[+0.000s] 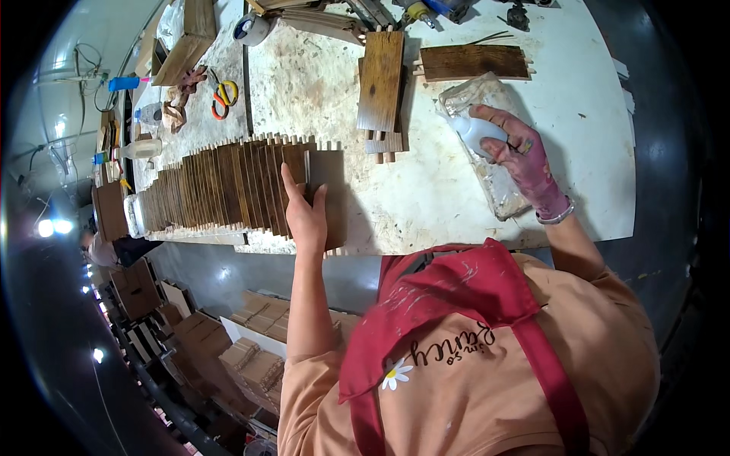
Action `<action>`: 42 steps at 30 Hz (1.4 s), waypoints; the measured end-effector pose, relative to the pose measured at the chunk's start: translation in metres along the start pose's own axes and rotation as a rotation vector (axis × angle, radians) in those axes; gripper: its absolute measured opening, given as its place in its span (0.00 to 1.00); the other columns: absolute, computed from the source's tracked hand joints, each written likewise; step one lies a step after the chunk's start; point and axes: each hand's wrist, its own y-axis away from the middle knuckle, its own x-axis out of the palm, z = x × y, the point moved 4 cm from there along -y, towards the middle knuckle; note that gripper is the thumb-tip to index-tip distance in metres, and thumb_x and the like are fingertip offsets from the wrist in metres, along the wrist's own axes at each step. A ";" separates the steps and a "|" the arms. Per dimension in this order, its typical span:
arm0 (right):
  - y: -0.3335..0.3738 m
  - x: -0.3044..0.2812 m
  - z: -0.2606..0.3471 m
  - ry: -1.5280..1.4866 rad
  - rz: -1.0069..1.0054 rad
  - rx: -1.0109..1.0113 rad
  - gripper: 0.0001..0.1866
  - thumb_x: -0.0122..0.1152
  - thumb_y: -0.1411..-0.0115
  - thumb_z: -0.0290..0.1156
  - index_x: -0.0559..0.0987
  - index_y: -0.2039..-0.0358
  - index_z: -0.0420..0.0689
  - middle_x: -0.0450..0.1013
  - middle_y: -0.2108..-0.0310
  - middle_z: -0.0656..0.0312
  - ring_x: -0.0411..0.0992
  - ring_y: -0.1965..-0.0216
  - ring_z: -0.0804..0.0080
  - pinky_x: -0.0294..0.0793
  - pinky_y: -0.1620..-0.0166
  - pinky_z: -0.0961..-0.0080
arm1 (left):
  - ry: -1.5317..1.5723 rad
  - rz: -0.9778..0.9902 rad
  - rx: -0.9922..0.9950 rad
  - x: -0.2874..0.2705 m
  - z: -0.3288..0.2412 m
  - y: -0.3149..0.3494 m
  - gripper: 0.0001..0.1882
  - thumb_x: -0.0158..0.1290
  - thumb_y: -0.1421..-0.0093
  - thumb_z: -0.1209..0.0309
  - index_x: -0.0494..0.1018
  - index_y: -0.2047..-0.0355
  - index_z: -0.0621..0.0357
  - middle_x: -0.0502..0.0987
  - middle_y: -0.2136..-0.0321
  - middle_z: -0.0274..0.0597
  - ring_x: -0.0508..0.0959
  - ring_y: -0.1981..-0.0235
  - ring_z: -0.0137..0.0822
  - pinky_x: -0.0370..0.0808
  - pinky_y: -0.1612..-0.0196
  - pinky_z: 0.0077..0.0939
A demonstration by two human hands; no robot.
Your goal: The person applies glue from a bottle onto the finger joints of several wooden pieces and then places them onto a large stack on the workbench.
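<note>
My right hand (pixel 523 156), in a stained pinkish glove, grips a small white squeeze bottle (pixel 480 135). The bottle is tilted, its tip toward the upper left, above a plastic-wrapped slab (pixel 496 186) on the table. At the right end of a long row of dark wooden slats (pixel 220 186), my bare left hand (pixel 307 216) lies against the last pieces, index finger stretched out and thumb apart. The slats stand on edge, packed together, with pale dowel pegs sticking out along both sides. A darker flat board (pixel 328 182) lies just right of that hand.
Pegged brown boards (pixel 382 80) lie stacked at the middle back, with another board (pixel 475 62) to their right. Orange-and-yellow-handled scissors (pixel 223 99), a tape roll (pixel 251 29) and a cardboard box (pixel 186 45) are at back left. Cartons (pixel 255 365) stand below the table's near edge.
</note>
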 end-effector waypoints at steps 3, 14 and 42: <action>0.001 0.000 0.001 -0.028 -0.016 0.017 0.22 0.60 0.42 0.26 0.72 0.46 0.39 0.71 0.55 0.68 0.62 0.68 0.86 0.65 0.61 0.87 | 0.100 0.031 -0.038 0.000 0.005 -0.001 0.43 0.57 0.41 0.73 0.44 0.32 0.51 0.76 0.65 0.52 0.75 0.68 0.42 0.72 0.61 0.32; -0.001 -0.003 -0.004 -0.119 0.043 -0.055 0.24 0.57 0.42 0.25 0.70 0.44 0.37 0.71 0.51 0.66 0.63 0.66 0.87 0.66 0.58 0.88 | 0.114 0.023 -0.124 -0.001 -0.005 -0.001 0.40 0.59 0.42 0.72 0.50 0.33 0.50 0.77 0.63 0.54 0.75 0.67 0.37 0.72 0.61 0.28; -0.003 -0.007 0.001 -0.052 0.023 -0.071 0.21 0.62 0.45 0.30 0.75 0.50 0.37 0.71 0.49 0.59 0.70 0.53 0.76 0.72 0.53 0.79 | -0.338 0.013 0.254 -0.003 -0.033 -0.014 0.37 0.55 0.43 0.76 0.55 0.35 0.49 0.67 0.62 0.49 0.72 0.65 0.48 0.72 0.64 0.40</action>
